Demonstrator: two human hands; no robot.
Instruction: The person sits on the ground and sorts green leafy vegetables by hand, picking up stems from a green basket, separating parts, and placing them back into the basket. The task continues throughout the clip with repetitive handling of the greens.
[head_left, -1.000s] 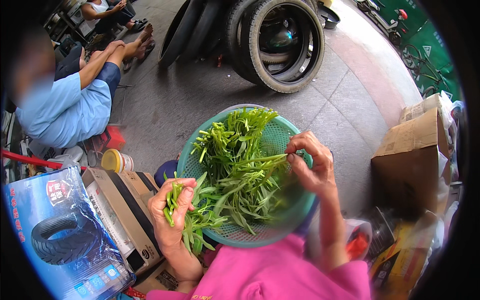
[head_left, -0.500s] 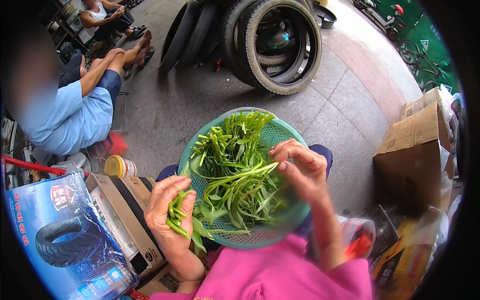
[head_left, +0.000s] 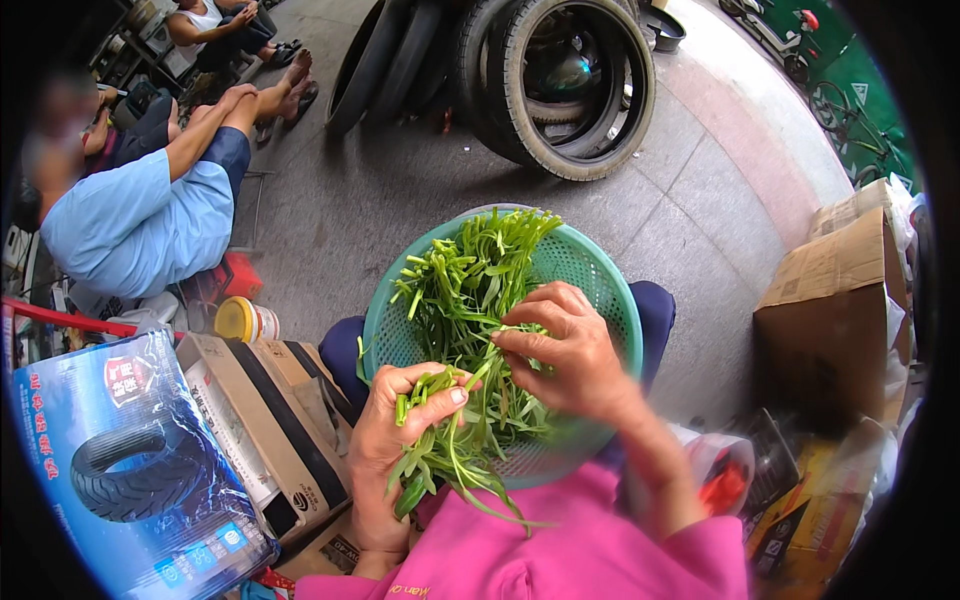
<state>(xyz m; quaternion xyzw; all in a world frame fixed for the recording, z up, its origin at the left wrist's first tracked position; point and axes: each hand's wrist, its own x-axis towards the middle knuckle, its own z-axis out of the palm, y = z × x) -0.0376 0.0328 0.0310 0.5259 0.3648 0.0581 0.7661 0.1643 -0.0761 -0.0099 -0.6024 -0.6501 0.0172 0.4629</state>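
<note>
A teal plastic colander [head_left: 607,290] rests on my lap, heaped with leafy green vegetables [head_left: 465,270], cut stems bunched toward its back left. My left hand [head_left: 390,425], at the colander's front left, is closed round a small bunch of green stems [head_left: 430,385], leaves dangling over my pink shirt [head_left: 560,520]. My right hand [head_left: 560,350] is just right of it, above the heap, thumb and fingers pinched on a stem that runs toward the left hand; the fingertips partly hide it.
A co-worker [head_left: 140,225] in light blue sits at left, another person [head_left: 200,30] behind. Standing tyres [head_left: 630,90] are ahead. Boxes [head_left: 260,420] and a yellow tub [head_left: 235,320] crowd my left; cardboard boxes [head_left: 820,340] and bags [head_left: 720,470] my right. A bicycle [head_left: 840,120] is far right.
My right hand has moved left and down with a stem, close to my left hand. My left hand has shifted right with its bunch, over the colander's front left.
</note>
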